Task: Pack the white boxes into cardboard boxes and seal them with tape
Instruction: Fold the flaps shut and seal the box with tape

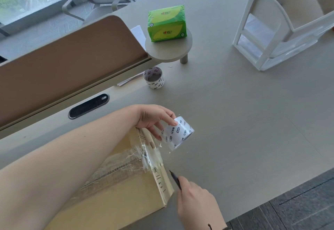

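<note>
A closed cardboard box (115,197) lies at the near edge of the table, with clear tape (126,164) stuck along its top seam and wrinkled over its far end. My left hand (153,119) holds a white printed tape roll (179,132) just beyond that end of the box, fingers curled around it. My right hand (195,199) grips a thin dark blade-like tool (174,178) beside the box's right corner, tip pointing toward the taped end. No white boxes are in view.
A second tape roll (154,78) stands upright farther back. A green tissue pack (167,23) sits on a small round shelf (169,50). A white drawer organizer (282,31) stands at the back right. A brown desk divider (68,63) runs along the left.
</note>
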`<action>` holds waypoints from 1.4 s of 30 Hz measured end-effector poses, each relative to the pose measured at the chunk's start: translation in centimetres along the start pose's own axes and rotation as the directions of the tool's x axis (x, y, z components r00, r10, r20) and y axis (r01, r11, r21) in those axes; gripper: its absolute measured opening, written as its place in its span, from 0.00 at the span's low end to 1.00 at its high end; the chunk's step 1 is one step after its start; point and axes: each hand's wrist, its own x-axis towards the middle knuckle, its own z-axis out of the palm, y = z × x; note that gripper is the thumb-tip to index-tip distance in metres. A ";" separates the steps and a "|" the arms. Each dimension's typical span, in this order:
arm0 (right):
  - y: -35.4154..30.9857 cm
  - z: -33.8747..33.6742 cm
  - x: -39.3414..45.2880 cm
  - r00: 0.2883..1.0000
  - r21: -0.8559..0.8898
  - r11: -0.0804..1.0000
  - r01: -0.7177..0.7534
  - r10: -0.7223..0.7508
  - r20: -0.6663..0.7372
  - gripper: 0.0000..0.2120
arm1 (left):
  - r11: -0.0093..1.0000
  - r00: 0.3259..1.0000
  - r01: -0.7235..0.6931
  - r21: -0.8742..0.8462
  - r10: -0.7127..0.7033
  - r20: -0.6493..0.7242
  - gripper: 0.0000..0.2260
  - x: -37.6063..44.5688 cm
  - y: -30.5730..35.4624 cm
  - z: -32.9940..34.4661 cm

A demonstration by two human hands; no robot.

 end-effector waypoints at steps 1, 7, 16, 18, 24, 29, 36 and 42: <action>1.1 0.9 0.6 0.996 -0.024 1.000 0.004 -0.007 -0.093 0.14 | 1.000 1.000 -0.004 0.004 0.004 0.000 0.03 -0.1 0.1 0.1; 7.2 4.9 3.8 0.953 -0.201 0.979 0.019 -0.078 -0.292 0.25 | 0.998 0.997 -0.065 -0.019 0.064 -0.031 0.02 -1.3 0.5 0.9; 8.4 -3.3 5.0 0.948 0.255 0.953 0.166 -0.083 -0.307 0.40 | 0.987 0.983 -0.160 0.024 0.161 -0.090 0.07 -4.7 1.3 2.0; 7.1 -7.3 5.1 0.910 0.354 0.883 0.307 -0.165 -0.379 0.49 | 0.983 0.980 -0.174 0.060 0.179 -0.085 0.09 -5.6 1.5 2.4; 2.6 -13.8 4.4 0.859 0.294 0.814 0.502 -0.430 -0.276 0.46 | 0.970 0.968 -0.208 0.122 0.222 -0.116 0.11 -7.6 2.1 4.0; 2.2 -14.0 3.6 0.857 0.244 0.830 0.501 -0.437 -0.273 0.33 | 0.971 0.956 -0.229 0.062 0.236 -0.177 0.11 -9.2 1.5 4.3; 2.3 -14.1 2.9 0.826 0.176 0.822 0.541 -0.481 -0.294 0.31 | 0.997 0.989 -0.068 0.026 0.071 -0.133 0.28 -10.5 0.5 4.4; 2.9 -14.7 2.9 0.811 0.138 0.836 0.531 -0.454 -0.370 0.31 | 0.974 0.940 -0.112 -0.199 0.038 -0.340 0.20 -9.8 -1.0 5.3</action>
